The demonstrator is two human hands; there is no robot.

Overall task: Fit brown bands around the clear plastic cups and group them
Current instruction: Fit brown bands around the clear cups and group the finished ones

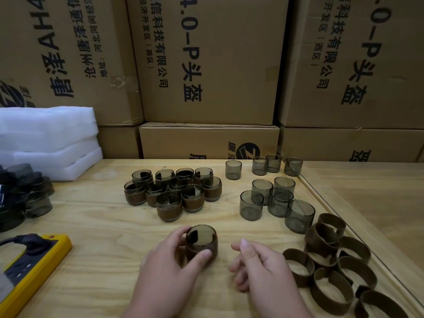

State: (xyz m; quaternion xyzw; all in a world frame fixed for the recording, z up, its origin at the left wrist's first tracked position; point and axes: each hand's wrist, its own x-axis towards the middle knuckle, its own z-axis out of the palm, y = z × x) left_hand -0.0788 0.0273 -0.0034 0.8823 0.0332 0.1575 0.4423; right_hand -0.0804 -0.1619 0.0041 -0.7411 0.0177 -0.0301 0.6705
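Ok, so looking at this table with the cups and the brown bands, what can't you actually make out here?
Head view only:
- Dark stack at the left: cut by the frame edge, too dim to identify.
- Banded cup in the left hand: its base is hidden by the fingers.
- Back rows of the banded cup group: hidden by the front cups, so no sure count.
- Loose bands: overlapping, the nearest cut by the bottom edge.
- Right hand: palm side unseen.

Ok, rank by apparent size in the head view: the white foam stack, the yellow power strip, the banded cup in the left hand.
1. white foam stack
2. yellow power strip, partly cut off, so unsure against the foam
3. banded cup, clearly smallest, held by the left hand
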